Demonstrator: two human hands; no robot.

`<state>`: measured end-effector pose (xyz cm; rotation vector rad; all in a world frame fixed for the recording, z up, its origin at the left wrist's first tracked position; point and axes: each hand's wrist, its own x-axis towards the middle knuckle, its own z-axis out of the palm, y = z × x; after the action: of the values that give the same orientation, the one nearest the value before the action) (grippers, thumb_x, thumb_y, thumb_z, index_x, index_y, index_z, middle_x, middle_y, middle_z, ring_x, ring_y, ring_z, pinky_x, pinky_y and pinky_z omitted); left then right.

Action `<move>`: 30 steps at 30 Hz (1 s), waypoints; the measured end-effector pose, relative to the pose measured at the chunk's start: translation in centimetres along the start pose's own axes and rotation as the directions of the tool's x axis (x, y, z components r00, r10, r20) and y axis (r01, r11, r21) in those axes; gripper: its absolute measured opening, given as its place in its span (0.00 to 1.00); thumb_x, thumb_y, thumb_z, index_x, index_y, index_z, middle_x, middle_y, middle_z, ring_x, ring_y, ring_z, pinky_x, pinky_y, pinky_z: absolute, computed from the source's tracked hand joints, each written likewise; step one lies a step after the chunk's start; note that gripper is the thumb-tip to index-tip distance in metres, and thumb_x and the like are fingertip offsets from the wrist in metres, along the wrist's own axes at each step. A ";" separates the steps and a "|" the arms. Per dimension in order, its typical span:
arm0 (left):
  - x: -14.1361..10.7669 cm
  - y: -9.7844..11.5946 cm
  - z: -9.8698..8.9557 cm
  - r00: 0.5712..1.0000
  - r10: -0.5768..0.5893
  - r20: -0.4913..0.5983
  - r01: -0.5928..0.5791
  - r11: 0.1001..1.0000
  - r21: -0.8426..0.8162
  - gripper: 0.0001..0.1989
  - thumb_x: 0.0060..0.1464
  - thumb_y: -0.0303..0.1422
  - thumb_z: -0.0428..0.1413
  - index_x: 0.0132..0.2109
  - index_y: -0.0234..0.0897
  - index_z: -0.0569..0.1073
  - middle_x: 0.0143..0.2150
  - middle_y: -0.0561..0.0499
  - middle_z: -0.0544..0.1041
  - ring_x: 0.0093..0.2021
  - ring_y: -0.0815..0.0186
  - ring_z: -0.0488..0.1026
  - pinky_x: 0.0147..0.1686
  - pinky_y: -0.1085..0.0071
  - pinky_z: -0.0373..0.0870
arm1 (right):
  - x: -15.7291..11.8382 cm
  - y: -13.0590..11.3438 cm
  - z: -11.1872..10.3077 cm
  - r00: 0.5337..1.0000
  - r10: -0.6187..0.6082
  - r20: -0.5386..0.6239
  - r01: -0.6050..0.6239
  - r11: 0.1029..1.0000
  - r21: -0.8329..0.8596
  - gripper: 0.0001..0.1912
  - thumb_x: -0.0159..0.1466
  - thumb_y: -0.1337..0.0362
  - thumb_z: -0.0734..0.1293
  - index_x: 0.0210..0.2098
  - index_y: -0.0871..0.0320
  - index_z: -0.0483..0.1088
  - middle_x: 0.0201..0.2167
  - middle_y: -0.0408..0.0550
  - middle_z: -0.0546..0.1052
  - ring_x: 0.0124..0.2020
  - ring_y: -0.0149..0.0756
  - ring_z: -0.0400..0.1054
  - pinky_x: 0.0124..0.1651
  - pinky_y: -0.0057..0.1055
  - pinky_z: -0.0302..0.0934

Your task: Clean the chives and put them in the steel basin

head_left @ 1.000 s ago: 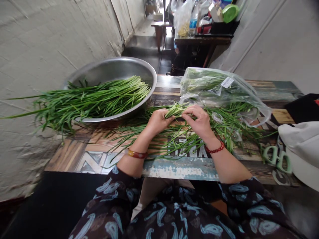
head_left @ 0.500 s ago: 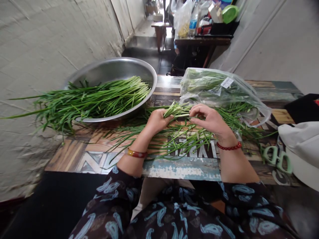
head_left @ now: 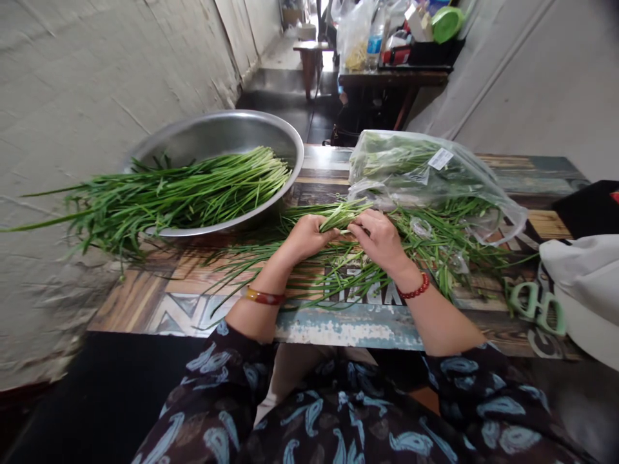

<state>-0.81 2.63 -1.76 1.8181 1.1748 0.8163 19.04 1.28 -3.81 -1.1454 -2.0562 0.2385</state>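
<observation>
My left hand point(head_left: 309, 237) is closed around a small bunch of garlic chives point(head_left: 341, 212), their pale stem ends pointing right. Thumb and fingers of my right hand point(head_left: 380, 240) pinch at the stem ends, close beside my left fingertips. Loose chives point(head_left: 355, 274) lie spread on the table under and between both hands. A large metal basin point(head_left: 298, 151) at the left holds a thick pile of chives, with leaves hanging over its rim. Behind my right hand, a clear plastic bag point(head_left: 467, 183) contains more chives, some spilling out.
Green-handled scissors point(head_left: 551, 314) lie at the right, partly beneath a white cap point(head_left: 587, 283). A dark object point(head_left: 583, 209) sits beyond the cap. Rough walls stand on both sides. Farther back, a small table point(head_left: 394, 78) carries bags, a bottle and a tray of items.
My right hand has moved left and slightly down, closer to my left hand, and its fingers have drawn together on the stems. My left hand stays in place with the bunch.
</observation>
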 end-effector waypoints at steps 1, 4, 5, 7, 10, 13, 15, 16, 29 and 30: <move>0.0 0.0 0.0 1.000 0.003 0.013 -0.003 1.000 0.026 0.15 0.50 0.37 0.58 0.21 0.33 0.71 0.19 0.57 0.61 0.24 0.72 0.57 0.26 0.74 0.54 | 0.0 0.1 0.2 0.999 0.034 -0.026 -0.034 0.999 0.015 0.14 0.70 0.59 0.60 0.30 0.54 0.69 0.31 0.49 0.75 0.37 0.41 0.69 0.44 0.37 0.62; 0.1 -0.1 0.0 1.000 0.004 0.024 -0.006 0.993 0.117 0.16 0.51 0.37 0.57 0.21 0.33 0.69 0.19 0.57 0.60 0.24 0.72 0.56 0.26 0.74 0.53 | 0.1 0.5 0.4 0.978 0.166 -0.128 -0.162 0.986 0.043 0.15 0.70 0.58 0.58 0.28 0.53 0.67 0.30 0.48 0.75 0.35 0.40 0.69 0.42 0.35 0.63; 0.1 -0.2 0.0 1.000 0.002 0.017 -0.004 0.992 0.128 0.16 0.52 0.38 0.56 0.21 0.33 0.69 0.19 0.57 0.61 0.24 0.71 0.57 0.26 0.74 0.53 | 0.1 0.6 0.3 0.967 0.200 -0.156 -0.194 0.980 0.050 0.16 0.70 0.58 0.58 0.28 0.53 0.66 0.29 0.47 0.75 0.34 0.39 0.69 0.41 0.35 0.63; 0.1 -0.3 0.0 1.000 0.000 0.009 -0.002 0.991 0.136 0.15 0.52 0.38 0.56 0.23 0.32 0.71 0.20 0.56 0.63 0.25 0.71 0.59 0.27 0.74 0.54 | 0.2 0.7 -0.2 0.959 0.218 -0.178 -0.208 0.975 0.075 0.17 0.71 0.58 0.56 0.27 0.53 0.65 0.27 0.46 0.75 0.33 0.38 0.69 0.40 0.34 0.63; 0.1 -0.5 -0.1 1.000 0.005 0.016 -0.007 0.989 0.145 0.15 0.53 0.39 0.55 0.24 0.32 0.73 0.21 0.56 0.65 0.25 0.70 0.60 0.28 0.73 0.55 | 0.3 0.5 -0.8 0.982 0.133 -0.132 -0.120 0.988 0.101 0.14 0.70 0.57 0.60 0.30 0.53 0.67 0.30 0.47 0.76 0.35 0.38 0.70 0.43 0.35 0.64; 0.2 -0.5 -0.1 0.999 0.028 0.022 -0.031 0.988 0.153 0.15 0.53 0.38 0.55 0.25 0.32 0.74 0.21 0.55 0.66 0.26 0.69 0.61 0.29 0.73 0.56 | 0.2 0.2 -0.5 0.999 0.027 -0.025 -0.024 0.996 0.090 0.09 0.66 0.55 0.67 0.34 0.53 0.70 0.34 0.48 0.77 0.39 0.42 0.71 0.46 0.38 0.65; 0.3 -0.4 -0.1 0.998 0.063 0.023 -0.066 0.982 0.175 0.15 0.54 0.37 0.56 0.24 0.33 0.73 0.22 0.54 0.67 0.26 0.69 0.62 0.29 0.73 0.56 | 0.1 0.2 -0.1 1.000 0.006 0.009 -0.007 0.994 0.105 0.09 0.66 0.57 0.67 0.32 0.53 0.70 0.33 0.48 0.77 0.39 0.42 0.71 0.46 0.39 0.65; 0.3 -0.3 -0.1 0.996 0.086 0.023 -0.089 0.977 0.193 0.15 0.54 0.37 0.56 0.24 0.33 0.72 0.22 0.54 0.66 0.27 0.69 0.63 0.29 0.73 0.56 | 0.0 0.2 0.2 1.000 0.012 0.005 -0.013 0.993 0.117 0.09 0.66 0.58 0.66 0.30 0.53 0.69 0.32 0.48 0.77 0.38 0.42 0.71 0.45 0.38 0.64; 0.2 0.1 -0.3 0.986 0.159 -0.058 -0.121 0.902 0.413 0.14 0.56 0.35 0.57 0.23 0.36 0.71 0.30 0.51 0.68 0.30 0.68 0.64 0.30 0.71 0.57 | 0.1 3.0 -1.0 0.876 0.447 -0.182 -0.384 0.874 0.298 0.19 0.70 0.55 0.57 0.33 0.58 0.73 0.27 0.45 0.77 0.29 0.34 0.71 0.36 0.30 0.63; 0.2 0.1 -0.5 0.981 0.177 -0.082 -0.131 0.909 0.396 0.14 0.56 0.34 0.57 0.23 0.36 0.70 0.30 0.51 0.68 0.31 0.67 0.65 0.31 0.71 0.59 | 0.1 3.5 -1.2 0.848 0.489 -0.204 -0.409 0.850 0.332 0.20 0.70 0.53 0.58 0.33 0.58 0.73 0.27 0.45 0.77 0.28 0.34 0.71 0.36 0.30 0.63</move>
<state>-1.07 2.96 -1.46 2.2378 1.3554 0.8296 22.16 3.21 -4.60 -1.3858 -1.4243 0.5445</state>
